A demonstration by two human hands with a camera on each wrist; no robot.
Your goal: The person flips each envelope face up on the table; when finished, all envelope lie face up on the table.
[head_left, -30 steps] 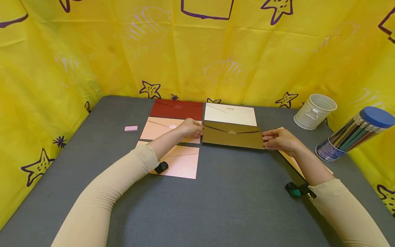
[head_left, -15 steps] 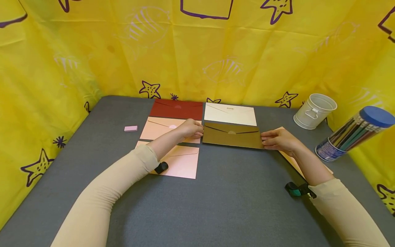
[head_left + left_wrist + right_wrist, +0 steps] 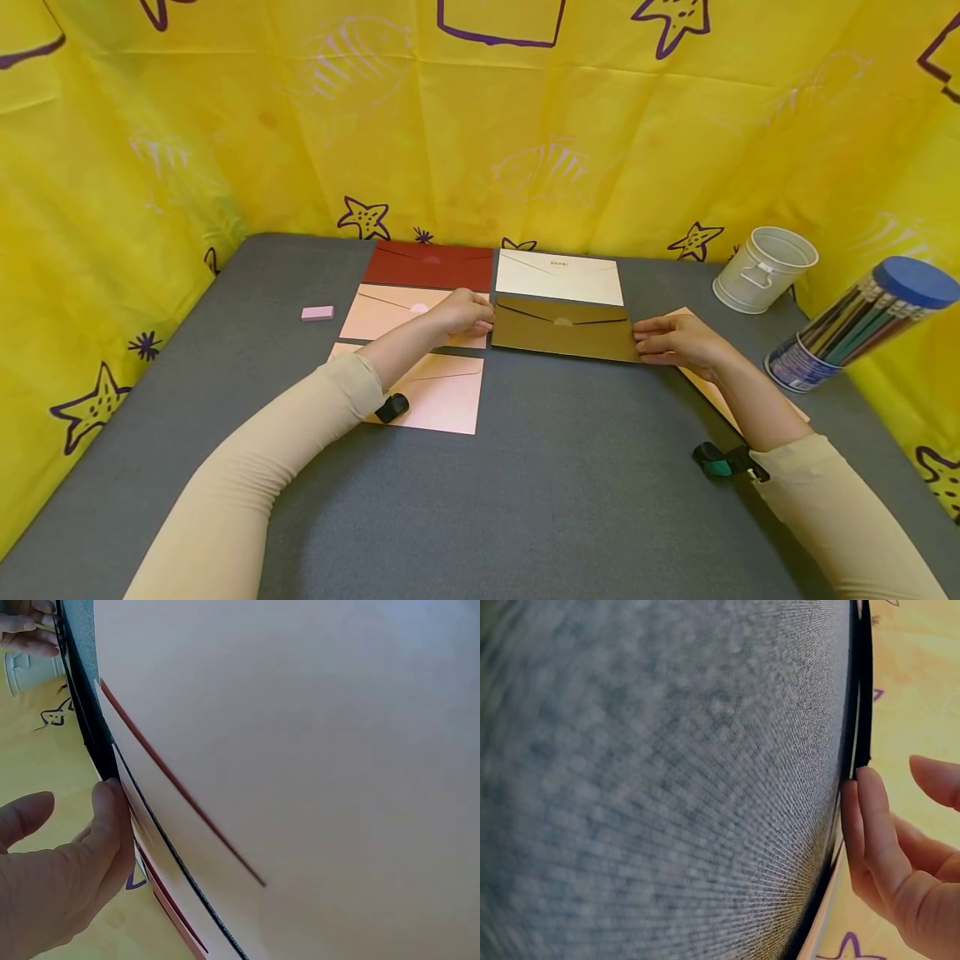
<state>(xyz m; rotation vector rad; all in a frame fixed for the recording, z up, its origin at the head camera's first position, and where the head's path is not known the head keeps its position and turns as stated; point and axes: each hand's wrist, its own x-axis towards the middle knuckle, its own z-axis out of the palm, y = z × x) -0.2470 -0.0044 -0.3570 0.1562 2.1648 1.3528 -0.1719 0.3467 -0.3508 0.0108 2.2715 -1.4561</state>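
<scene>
A gold-brown envelope (image 3: 562,337) lies flap side up, just below a white envelope (image 3: 558,282). At its left edge are the fingertips of my left hand (image 3: 463,315), which reaches over a peach envelope (image 3: 382,312). The left wrist view shows that hand's thumb (image 3: 30,816) spread away from the fingers. My right hand (image 3: 686,343) touches the brown envelope's right edge with its fingertips. In the right wrist view the fingers (image 3: 881,832) are nearly straight at the dark edge, the thumb (image 3: 934,780) apart from it.
A red envelope (image 3: 431,267) lies at the back left, a pale pink one (image 3: 450,404) nearest me. Another peach envelope (image 3: 708,392) lies partly under my right forearm. At right stand a white metal bucket (image 3: 765,271) and a tub of pencils (image 3: 855,325). A pink eraser (image 3: 318,313) lies left.
The brown envelope's right edge has shifted slightly left and settled in line under the white envelope, the right hand moving with it. In the last half second hardly anything has moved.
</scene>
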